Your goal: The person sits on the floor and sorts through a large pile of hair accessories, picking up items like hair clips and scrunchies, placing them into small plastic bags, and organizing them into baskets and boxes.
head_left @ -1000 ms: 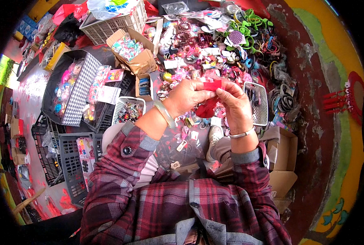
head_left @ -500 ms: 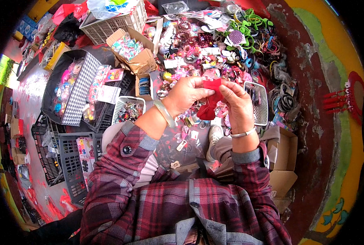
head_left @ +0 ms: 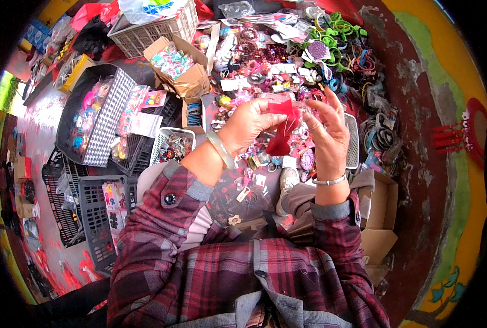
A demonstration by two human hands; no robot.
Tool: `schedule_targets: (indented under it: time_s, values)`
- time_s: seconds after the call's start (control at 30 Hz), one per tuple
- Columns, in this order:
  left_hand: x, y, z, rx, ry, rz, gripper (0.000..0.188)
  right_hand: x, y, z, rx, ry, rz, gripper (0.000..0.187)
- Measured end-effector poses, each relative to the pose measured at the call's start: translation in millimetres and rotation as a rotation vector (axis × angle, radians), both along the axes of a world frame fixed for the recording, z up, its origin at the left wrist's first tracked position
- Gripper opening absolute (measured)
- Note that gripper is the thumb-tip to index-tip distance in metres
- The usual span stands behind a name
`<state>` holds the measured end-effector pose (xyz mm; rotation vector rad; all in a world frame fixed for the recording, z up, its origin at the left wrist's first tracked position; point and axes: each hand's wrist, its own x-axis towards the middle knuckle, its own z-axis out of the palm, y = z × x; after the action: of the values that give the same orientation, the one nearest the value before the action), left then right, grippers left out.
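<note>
My left hand (head_left: 247, 124) pinches a red cloth piece (head_left: 279, 144) between thumb and fingers, above a heap of hair accessories (head_left: 265, 71). The cloth hangs down in a folded, bow-like shape, and thin pale strands show against its upper part. Just to the right of it, my right hand (head_left: 328, 128) is raised with its fingers apart, and I see nothing gripped in it. Behind that hand stands a white plastic basket (head_left: 353, 142), partly hidden.
On the left are a white basket of small items (head_left: 172, 146), a black box with a houndstooth flap (head_left: 104, 126) and a dark crate (head_left: 98, 218). Farther off are a cardboard box of packets (head_left: 172, 63) and a beige crate (head_left: 156, 33). An open carton (head_left: 380, 208) lies at right.
My right hand has let go of the red cloth, and its fingers have spread and moved slightly right. My left hand still holds the cloth in nearly the same place.
</note>
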<state>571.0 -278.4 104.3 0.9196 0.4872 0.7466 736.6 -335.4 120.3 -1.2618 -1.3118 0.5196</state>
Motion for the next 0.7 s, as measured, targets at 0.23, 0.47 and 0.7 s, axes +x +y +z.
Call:
schedule_targets:
  time_s: [0.23, 0.47, 0.7]
  values:
    - [5, 1, -14, 0.183, 0.047, 0.008, 0.021, -1, 3, -12, -0.038, -0.226, -0.004, 0.024]
    - [6, 0, -15, 0.270, 0.044, 0.032, 0.027, -1, 3, -10, -0.054, -0.280, -0.003, 0.021]
    - [5, -5, -5, 0.363, 0.097, 0.006, 0.034, 4, 5, -13, -0.121, -0.180, 0.159, 0.011]
